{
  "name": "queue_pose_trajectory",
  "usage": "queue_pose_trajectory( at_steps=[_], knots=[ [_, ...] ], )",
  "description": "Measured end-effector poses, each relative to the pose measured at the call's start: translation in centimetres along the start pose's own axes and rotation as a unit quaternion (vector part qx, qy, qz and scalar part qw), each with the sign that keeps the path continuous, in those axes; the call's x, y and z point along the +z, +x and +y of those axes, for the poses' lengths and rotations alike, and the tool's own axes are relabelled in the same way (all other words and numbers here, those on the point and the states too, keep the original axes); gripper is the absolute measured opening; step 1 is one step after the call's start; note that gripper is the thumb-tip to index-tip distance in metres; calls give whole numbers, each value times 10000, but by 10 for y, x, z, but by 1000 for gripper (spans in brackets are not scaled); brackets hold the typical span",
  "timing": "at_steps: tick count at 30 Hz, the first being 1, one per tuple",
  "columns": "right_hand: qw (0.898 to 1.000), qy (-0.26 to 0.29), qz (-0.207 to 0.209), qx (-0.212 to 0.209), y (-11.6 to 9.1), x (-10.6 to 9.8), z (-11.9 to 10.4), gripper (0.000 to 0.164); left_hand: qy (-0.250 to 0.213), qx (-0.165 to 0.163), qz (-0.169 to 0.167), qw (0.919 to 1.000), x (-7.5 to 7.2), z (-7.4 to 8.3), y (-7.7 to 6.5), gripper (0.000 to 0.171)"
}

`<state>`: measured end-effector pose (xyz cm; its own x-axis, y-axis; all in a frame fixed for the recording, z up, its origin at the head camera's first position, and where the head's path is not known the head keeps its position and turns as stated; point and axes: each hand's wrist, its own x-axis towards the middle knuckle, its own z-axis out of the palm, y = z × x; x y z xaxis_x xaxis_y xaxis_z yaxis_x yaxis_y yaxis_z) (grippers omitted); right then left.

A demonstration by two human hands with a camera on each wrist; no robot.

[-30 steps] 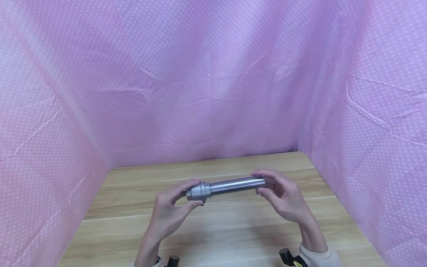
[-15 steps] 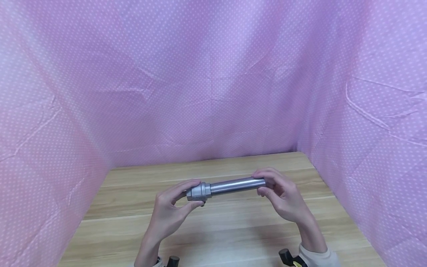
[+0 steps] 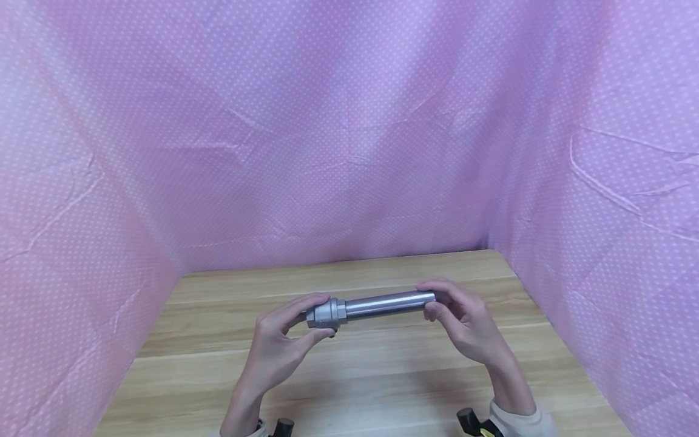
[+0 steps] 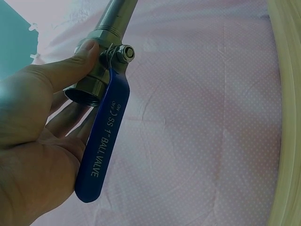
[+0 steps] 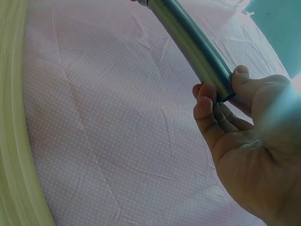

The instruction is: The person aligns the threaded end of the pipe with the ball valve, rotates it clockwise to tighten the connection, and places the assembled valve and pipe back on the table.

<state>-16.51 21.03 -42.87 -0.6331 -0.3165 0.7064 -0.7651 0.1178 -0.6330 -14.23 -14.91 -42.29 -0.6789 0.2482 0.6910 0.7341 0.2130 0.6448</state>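
A metal ball valve [image 3: 326,314] with a steel pipe [image 3: 390,304] joined to its right end is held over the table, tilted slightly up to the right. My left hand [image 3: 278,343] grips the valve body, thumb on the near side and fingers over the far side. In the left wrist view the valve's blue lever handle [image 4: 103,141], lettered "SS 1" BALL VALVE", runs back beside the palm, and the valve's open threaded end faces the hand. My right hand [image 3: 464,321] holds the pipe's free end between thumb and fingers, as the right wrist view also shows.
Beneath the hands lies a wood-grain table [image 3: 218,364]. Pink cloth with white dots [image 3: 349,152] hangs at the back and on both sides. Black wrist mounts [image 3: 474,421] show at the bottom edge.
The right hand's fingers have shifted slightly to the right at the pipe's end. The left hand, valve and pipe stay almost where they were.
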Motion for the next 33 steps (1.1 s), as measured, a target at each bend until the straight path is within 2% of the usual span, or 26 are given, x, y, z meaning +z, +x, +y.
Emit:
queue_pose_trajectory(
  at_steps=[4, 9, 12, 18, 25, 33],
  knots=[
    [9995, 306, -40, 34, 0, 1, 0, 47, 31, 19, 11, 10000, 0, 0, 0, 62],
    [9951, 922, -114, -325, 2, 2, 2, 42, 28, 24, 25, 10000, 0, 1, 0, 62],
    [9936, 1009, -147, -491, 3, 3, 3, 45, 29, -11, 13, 10000, 0, 2, 0, 61],
    [9957, 737, -95, -548, 4, 4, 3, 58, 69, -61, -7, 10000, -1, 2, -1, 61],
    [9981, 323, -52, -527, 3, 2, 1, 58, 105, -271, -61, 9996, 0, 4, -1, 63],
    [9986, 216, -160, -451, 2, 1, 2, 55, 63, -8, -36, 10000, 0, 2, -1, 61]
  ],
)
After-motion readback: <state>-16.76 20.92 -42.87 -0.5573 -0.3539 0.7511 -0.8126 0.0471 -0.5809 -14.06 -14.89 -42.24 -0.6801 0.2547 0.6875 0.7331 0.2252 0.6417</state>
